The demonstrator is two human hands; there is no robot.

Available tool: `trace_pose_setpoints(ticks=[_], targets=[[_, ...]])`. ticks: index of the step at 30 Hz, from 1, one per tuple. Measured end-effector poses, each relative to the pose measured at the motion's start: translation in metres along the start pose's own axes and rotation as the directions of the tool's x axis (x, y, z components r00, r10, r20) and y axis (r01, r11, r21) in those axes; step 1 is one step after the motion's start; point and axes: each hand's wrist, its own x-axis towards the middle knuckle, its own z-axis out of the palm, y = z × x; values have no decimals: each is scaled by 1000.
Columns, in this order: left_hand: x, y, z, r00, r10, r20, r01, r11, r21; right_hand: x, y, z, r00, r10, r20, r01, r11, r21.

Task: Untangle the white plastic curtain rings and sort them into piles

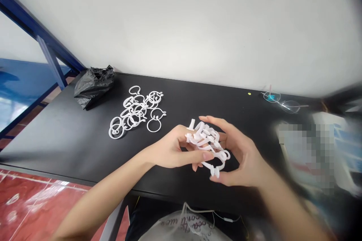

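Several white plastic curtain rings (205,137) are bunched between my two hands above the front of the black table. My left hand (177,150) is closed around the bunch, its thumb lying across the near side. From the right, my right hand (237,150) curves about the same bunch, thumb below at a ring's small clip end and fingers at the top. Some of its fingers are hidden behind the rings. To the left, a loose pile of similar white rings (135,111) with small clips lies on the tabletop.
A crumpled black plastic bag (94,84) sits at the table's (70,135) back left. Eyeglasses (281,101) lie at the back right, with a blurred package (308,154) nearer. Blue metal framing (51,56) rises at left. A white wall stands behind.
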Motion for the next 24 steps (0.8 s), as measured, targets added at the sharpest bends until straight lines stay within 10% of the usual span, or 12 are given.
trace_pose_setpoints(ticks=[12, 19, 24], targets=[[3, -2, 5, 999, -35, 27, 32, 991, 130, -2, 24, 12, 922, -332, -200, 238, 893, -382], [3, -1, 4, 995, -93, 44, 85, 986, 146, -2, 27, 17, 924, -308, -228, 192, 887, -420], [5, -4, -11, 998, -18, -52, 42, 857, 513, 10, 34, 6, 964, -15, -266, -66, 955, -291]])
